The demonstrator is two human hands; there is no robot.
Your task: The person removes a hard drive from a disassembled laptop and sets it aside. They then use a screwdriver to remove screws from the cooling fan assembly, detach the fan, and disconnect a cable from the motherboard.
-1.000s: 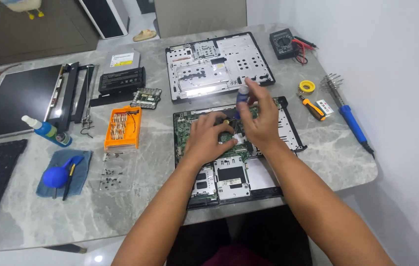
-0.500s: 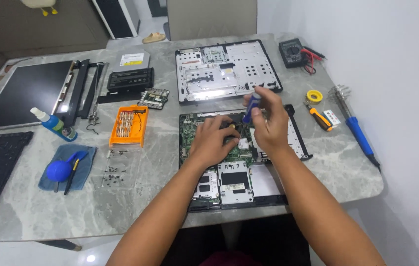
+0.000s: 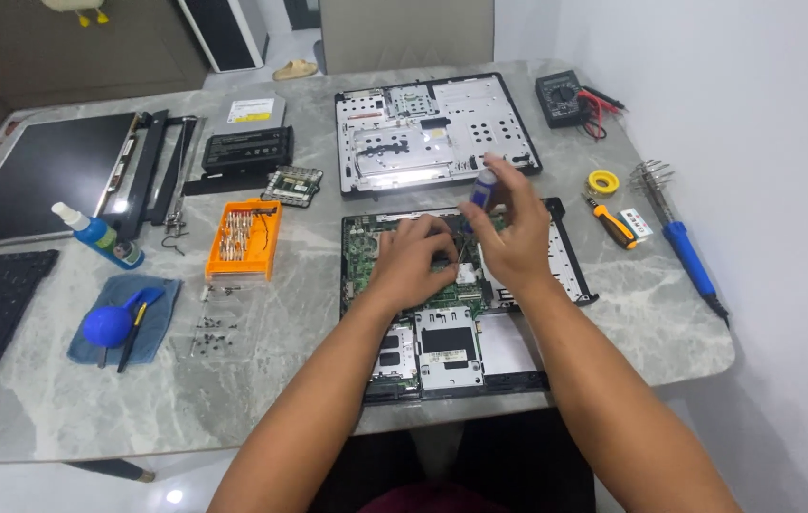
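Head cam view: right hand point(image 3: 518, 237) pinches a small blue-handled screwdriver point(image 3: 483, 190) upright over the opened black laptop base with green circuit board point(image 3: 442, 285) on the grey marble table point(image 3: 281, 361). Left hand point(image 3: 413, 261) lies flat, fingers loose, steadying the board. Looks like mid-unscrewing; next it needs the tip kept seated square.

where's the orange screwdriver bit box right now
In the head view the orange bit box lies on the table left of the opened laptop base, with loose screws just in front of it.
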